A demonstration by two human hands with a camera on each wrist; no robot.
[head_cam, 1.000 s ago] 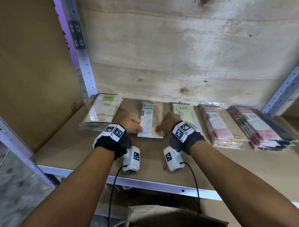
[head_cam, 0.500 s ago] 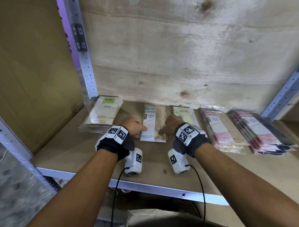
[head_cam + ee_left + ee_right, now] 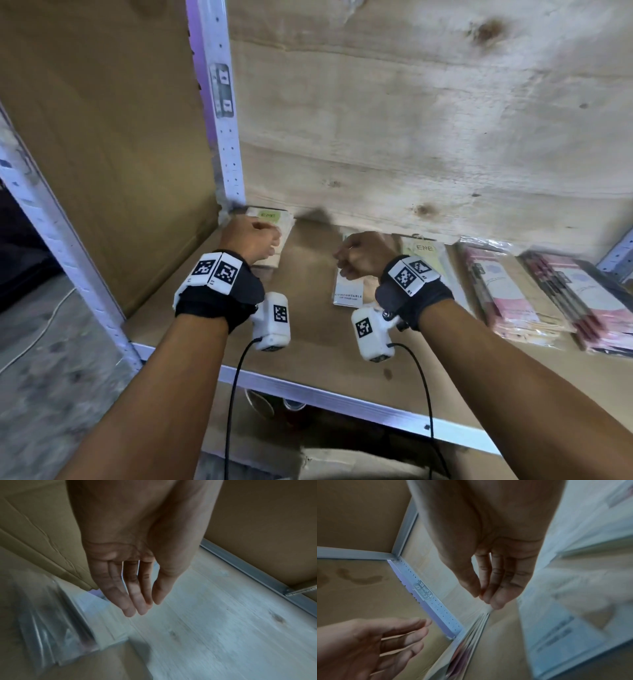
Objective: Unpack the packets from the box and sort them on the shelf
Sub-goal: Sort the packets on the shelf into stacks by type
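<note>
Both hands have lifted off the beige packet (image 3: 349, 289) they flanked a second ago and drawn apart, and the camera now sits nearer the shelf (image 3: 318, 346). That packet lies flat on the shelf board, partly hidden behind the right hand (image 3: 363, 255), which hovers above it with fingers loosely extended and nothing in its grasp; the right wrist view shows its fingertips (image 3: 494, 603) close together and bare. Over at the far left, the left hand (image 3: 251, 240) hangs over the green-labelled stack (image 3: 270, 216) that sits in the back corner against the metal upright (image 3: 222, 113). Its fingers (image 3: 132, 599) are straight and relaxed, holding nothing. To the right of the beige packet lies a yellow-green packet (image 3: 426, 253), then a pink stack (image 3: 500, 291), then a darker pink stack (image 3: 579, 294) near the shelf's right end, each a little apart from the next. Behind them rises the plywood back panel (image 3: 411, 137). Each wrist carries a black strap with marker tags and a white camera unit with a cable.
</note>
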